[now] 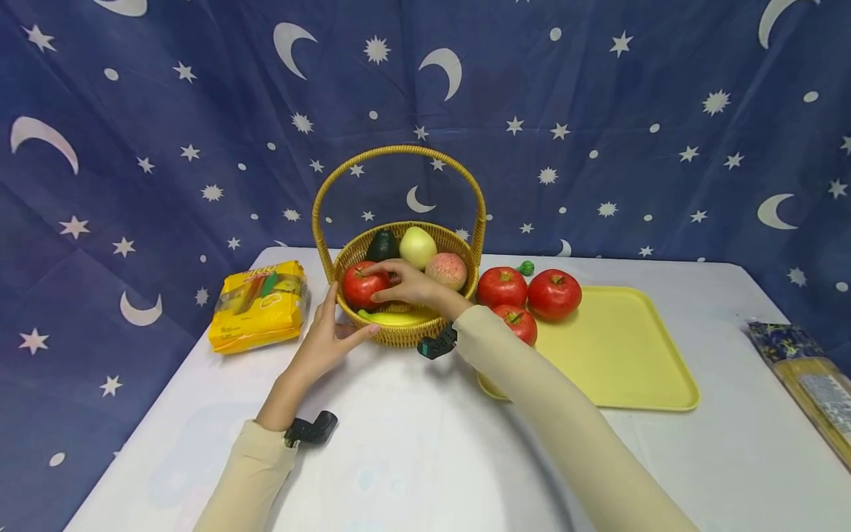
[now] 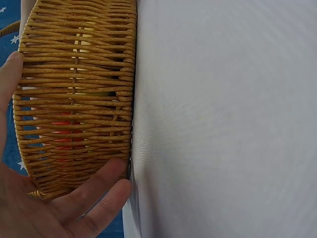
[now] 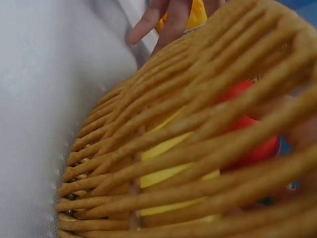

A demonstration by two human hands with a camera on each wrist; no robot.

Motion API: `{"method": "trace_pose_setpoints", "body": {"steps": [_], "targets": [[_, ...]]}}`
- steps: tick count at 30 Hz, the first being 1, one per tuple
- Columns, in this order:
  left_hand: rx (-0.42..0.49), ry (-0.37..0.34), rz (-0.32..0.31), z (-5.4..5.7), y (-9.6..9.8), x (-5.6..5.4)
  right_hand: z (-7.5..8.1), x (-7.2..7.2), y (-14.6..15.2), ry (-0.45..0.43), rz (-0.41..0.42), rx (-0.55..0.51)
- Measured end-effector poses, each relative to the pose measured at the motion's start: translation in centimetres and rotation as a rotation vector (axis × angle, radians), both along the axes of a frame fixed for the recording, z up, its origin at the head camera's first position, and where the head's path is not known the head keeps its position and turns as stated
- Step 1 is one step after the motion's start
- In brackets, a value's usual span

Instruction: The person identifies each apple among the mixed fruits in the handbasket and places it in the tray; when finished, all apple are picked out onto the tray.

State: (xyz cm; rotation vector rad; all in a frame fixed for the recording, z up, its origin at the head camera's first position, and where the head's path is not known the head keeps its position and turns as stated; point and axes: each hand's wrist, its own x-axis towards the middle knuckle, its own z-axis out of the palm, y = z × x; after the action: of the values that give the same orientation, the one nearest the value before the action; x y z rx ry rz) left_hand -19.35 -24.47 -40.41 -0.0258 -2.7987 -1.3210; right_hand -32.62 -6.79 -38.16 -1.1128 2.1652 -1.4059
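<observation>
A wicker basket (image 1: 397, 336) with a tall arched handle stands on the table. My right hand (image 1: 415, 284) reaches over its rim, fingers and thumb around a red apple (image 1: 362, 287) at the basket's left side. Also inside are an avocado (image 1: 383, 245), a pale yellow-green fruit (image 1: 418, 247), a peach (image 1: 445, 270) and a banana (image 1: 399, 318). My left hand (image 1: 323, 343) grips the basket's left side. In the left wrist view its thumb lies at the rim, and its fingers (image 2: 101, 191) spread along the woven wall. Through the weave, the right wrist view shows the red apple's side (image 3: 250, 134).
Several red apples (image 1: 555, 295) sit at the left end of a yellow tray (image 1: 618, 355), right of the basket. A small green item (image 1: 526, 268) lies behind them. A yellow packet (image 1: 259, 307) is at the left. Another package (image 1: 807, 377) lies at the right edge.
</observation>
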Motion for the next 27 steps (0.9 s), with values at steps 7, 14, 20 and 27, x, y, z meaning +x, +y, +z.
{"method": "trace_pose_setpoints", "body": {"steps": [7, 14, 20, 27], "targets": [[0.006, 0.003, -0.006, 0.1, 0.0, -0.1, 0.2, 0.3, -0.2, 0.032, -0.042, 0.071], [0.002, 0.000, 0.002, 0.2, 0.0, -0.1, 0.3, 0.4, -0.2, 0.052, -0.066, 0.000], [0.001, -0.002, 0.003, 0.3, -0.1, -0.1, 0.3, 0.5, -0.1, 0.091, -0.058, -0.036], [0.011, 0.000, -0.003, 0.2, 0.0, 0.0, 0.0, 1.0, 0.0, 0.113, -0.019, 0.058]]}}
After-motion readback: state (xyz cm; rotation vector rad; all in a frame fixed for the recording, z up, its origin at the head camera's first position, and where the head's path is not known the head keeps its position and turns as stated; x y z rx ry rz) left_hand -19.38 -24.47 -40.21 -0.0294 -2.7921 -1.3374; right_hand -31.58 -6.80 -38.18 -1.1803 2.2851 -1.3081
